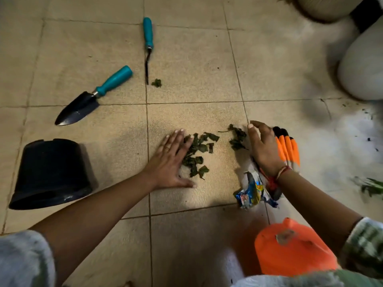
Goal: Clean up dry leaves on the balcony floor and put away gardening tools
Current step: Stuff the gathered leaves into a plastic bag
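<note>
1. Evidently, the person was at the gathering stage: both hands were down on the tiled balcony floor (186,59), one on each side of the dry leaves.
2. The left hand (172,160) lay flat, palm down, fingers straight and close together. It held nothing, and its fingertips touched the left edge of the main leaf pile (196,154), probably serving as a blade to sweep the leaves rightward.
3. The right hand (263,150) stood on its edge with the fingers loosely curved. Nothing showed in its grasp. It sat just right of a smaller leaf clump (237,138), seemingly a wall to push that clump towards the pile.
4. One stray leaf (156,83) lay farther off, near the tip of the narrow teal-handled tool (147,48), and would need its own trip.
5. The trowel (91,98) lay to the far left, blade towards the person, well apart from both hands. Neither tool had been put away yet.
6. A black pot (49,172) lay on its side at the near left, and an orange pot (290,249) stood upside down at the near right.
7. Orange-fingered gloves (288,148) lay just behind the right hand, and a crumpled wrapper (250,193) lay under that wrist. Whether the wrist pressed on it could not be told.
8. Loose soil and green cuttings at the far right suggested that much of the cleaning remained.
</note>
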Tool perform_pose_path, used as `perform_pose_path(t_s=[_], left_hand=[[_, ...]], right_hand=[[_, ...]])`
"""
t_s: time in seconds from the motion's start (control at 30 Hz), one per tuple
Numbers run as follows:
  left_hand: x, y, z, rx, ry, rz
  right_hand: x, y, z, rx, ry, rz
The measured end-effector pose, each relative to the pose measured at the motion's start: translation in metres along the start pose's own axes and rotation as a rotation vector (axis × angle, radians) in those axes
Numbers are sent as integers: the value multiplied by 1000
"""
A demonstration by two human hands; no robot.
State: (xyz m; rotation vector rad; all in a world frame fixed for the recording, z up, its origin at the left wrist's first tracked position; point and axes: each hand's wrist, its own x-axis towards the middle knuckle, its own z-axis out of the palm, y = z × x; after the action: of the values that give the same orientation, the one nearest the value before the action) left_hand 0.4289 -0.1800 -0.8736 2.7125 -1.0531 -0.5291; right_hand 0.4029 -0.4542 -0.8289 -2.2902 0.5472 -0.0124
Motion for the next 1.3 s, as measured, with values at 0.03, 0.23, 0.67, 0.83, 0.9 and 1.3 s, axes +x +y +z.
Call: perform_pose_path(t_s=[0.03, 0.23, 0.67, 0.83, 0.9, 1.3], left_hand=[[5, 5, 0, 7, 3, 12], [35, 35, -3, -63, -2, 67], [21, 17, -2, -246, 11, 117], [20, 15, -5, -268, 160, 77], [16, 8, -10, -210, 252, 11], [10, -12, -1, -64, 33, -90]], right_hand=[[-7, 2, 0, 17, -18, 16], [-51, -19, -38, -218, -240, 101], [-53, -29, 2, -360, -438, -32], [-22, -43, 10, 75, -255, 56], [-8, -37, 4, 39, -82, 25], [-17, -14, 57, -118, -238, -138]])
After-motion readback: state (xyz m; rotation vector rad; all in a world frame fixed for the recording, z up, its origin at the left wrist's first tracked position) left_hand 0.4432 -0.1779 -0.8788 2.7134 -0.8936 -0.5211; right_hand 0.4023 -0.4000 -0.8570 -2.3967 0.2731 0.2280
